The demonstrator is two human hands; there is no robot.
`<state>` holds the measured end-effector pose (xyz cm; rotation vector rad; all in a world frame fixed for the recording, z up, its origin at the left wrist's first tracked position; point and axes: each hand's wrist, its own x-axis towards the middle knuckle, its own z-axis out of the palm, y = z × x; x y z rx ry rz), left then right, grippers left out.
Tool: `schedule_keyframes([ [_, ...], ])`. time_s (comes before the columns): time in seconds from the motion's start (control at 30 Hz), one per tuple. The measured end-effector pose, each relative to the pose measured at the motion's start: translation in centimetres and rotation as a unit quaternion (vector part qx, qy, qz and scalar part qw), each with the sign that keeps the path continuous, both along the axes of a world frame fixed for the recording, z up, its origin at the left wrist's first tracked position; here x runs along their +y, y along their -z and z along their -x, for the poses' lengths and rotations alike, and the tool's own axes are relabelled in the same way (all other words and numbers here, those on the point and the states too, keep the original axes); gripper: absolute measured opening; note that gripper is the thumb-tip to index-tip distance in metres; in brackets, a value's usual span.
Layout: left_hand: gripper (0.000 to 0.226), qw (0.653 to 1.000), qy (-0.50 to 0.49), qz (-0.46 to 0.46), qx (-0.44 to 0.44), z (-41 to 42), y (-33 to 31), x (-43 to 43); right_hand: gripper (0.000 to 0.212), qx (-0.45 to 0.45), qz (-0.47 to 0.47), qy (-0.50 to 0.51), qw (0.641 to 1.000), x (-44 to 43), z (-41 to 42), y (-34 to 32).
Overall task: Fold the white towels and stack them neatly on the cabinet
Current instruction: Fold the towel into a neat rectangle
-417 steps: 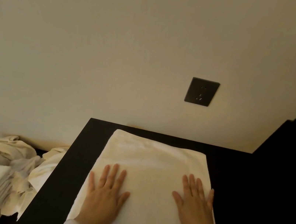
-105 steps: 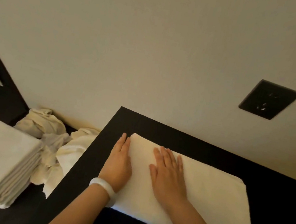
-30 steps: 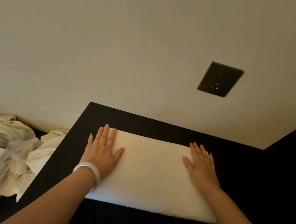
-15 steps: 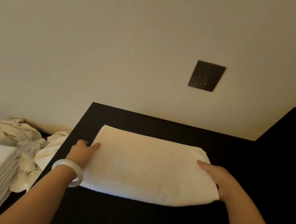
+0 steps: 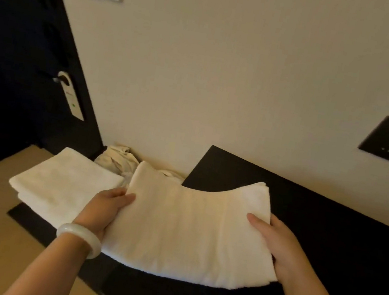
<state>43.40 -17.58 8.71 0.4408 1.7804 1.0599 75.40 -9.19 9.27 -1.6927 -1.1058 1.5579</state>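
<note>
Now the folded towel [image 5: 190, 228] is leaving the bench [image 5: 327, 232]. Half a second ago it was lying flat on the dark top with a hand at each end. At this moment it is hanging in the air between the hands, sagging a little in the middle and passing the bench's left corner.

The left grip [image 5: 104, 209] is pinching the towel's left edge, thumb on top and fingers tucked beneath. The right grip [image 5: 275, 244] is holding the right edge the same way, thumb lying over the cloth. A pale bangle [image 5: 79, 238] is sitting on the left wrist.

Lower down on the left, the stack of folded towels [image 5: 65, 183] is resting on the dark cabinet [image 5: 24, 218]. The carried towel is hovering just beside it, not yet above it. Behind them, a heap of crumpled towels [image 5: 117, 160] is waiting against the wall.

Folding of this towel is looking finished, and the stacking step is seemingly beginning. The next move is calling for both ends to be kept level so the layers are not slipping open, then for a square landing with edges matching the stack. The heap is suggesting more towels are remaining.
</note>
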Motion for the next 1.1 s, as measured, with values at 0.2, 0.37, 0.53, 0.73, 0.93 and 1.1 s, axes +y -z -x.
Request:
schedule_keyframes([
  [0.2, 0.019, 0.998, -0.060, -0.022, -0.015, 11.5, 1.3, -6.6, 0.028, -0.007, -0.007, -0.055, 0.998, -2.6, 13.9, 0.5],
  [0.37, 0.014, 0.997, -0.072, -0.029, -0.007, 22.5, 3.0, -10.5, 0.030, -0.014, 0.007, -0.092, 0.996, -5.3, 25.8, 1.9],
  [0.53, 0.014, 0.998, -0.047, -0.007, 0.030, 31.2, 4.1, -9.0, 0.032, -0.001, 0.011, -0.077, 0.997, -6.8, 34.1, 4.1],
  [0.73, 0.030, 0.998, -0.014, 0.017, 0.051, 36.4, 5.7, -4.8, 0.016, -0.015, 0.024, -0.041, 0.999, -4.5, 38.5, 6.2],
  [0.93, 0.009, 0.995, -0.018, 0.042, 0.085, 40.4, 7.9, -2.4, 0.030, -0.043, 0.006, -0.072, 0.996, -2.3, 42.0, 10.2],
  [1.1, 0.004, 0.988, 0.026, 0.085, 0.130, 44.4, 10.7, 0.4, 0.037, -0.078, 0.018, -0.035, 0.996, -2.6, 44.3, 14.2],
])
